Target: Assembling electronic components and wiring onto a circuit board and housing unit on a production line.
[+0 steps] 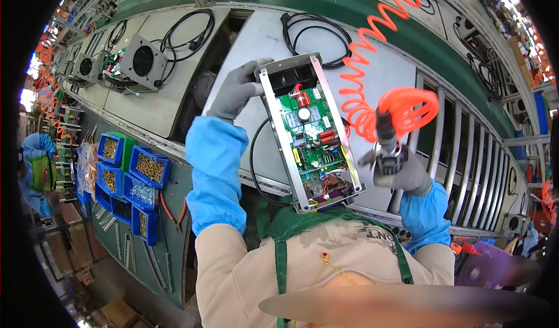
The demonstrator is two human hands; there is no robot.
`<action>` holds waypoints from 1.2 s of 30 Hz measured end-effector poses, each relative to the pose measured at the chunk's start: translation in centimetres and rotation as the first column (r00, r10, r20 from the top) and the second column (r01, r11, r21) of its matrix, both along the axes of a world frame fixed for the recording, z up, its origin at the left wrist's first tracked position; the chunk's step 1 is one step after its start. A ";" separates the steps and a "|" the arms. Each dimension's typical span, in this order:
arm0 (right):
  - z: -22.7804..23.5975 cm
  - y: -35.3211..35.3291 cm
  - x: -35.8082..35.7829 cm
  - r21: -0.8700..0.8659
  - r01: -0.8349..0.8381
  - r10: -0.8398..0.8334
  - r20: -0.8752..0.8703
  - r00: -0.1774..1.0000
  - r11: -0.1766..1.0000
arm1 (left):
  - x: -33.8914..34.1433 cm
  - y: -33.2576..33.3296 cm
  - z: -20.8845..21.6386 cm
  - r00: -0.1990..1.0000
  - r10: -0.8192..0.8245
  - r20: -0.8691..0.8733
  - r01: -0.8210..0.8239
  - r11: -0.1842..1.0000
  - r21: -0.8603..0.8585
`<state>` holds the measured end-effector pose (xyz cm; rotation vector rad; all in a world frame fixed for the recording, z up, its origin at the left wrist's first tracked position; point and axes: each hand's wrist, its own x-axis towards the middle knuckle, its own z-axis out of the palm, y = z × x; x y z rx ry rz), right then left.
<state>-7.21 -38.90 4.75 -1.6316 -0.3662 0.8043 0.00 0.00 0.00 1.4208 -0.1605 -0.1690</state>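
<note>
A metal chassis (273, 112) with a green circuit board (311, 144) inside stands tilted in front of me, its lower end close to my apron. Black fan-like parts sit at its far end, and thin coloured wires run at the near end. My left hand (236, 89), in a grey glove, grips the chassis at its far left corner. To the right of the chassis, my gloved right hand (410, 176) is closed round a pneumatic screwdriver (385, 133), apart from the board. An orange coiled air hose (416, 110) loops beside the tool.
Blue bins (150, 166) of screws and small parts stand at left, with hand tools (157, 264) nearby. A black power cable (317, 28) lies coiled beyond the chassis. More fan units (142, 61) sit at far left. A roller conveyor (471, 165) runs at right.
</note>
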 end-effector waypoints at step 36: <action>2.0 12.1 13.6 -0.196 0.143 -0.102 0.207 0.973 0.970 | -26.0 15.9 -17.5 0.173 0.908 0.382 -0.397 -0.291 0.871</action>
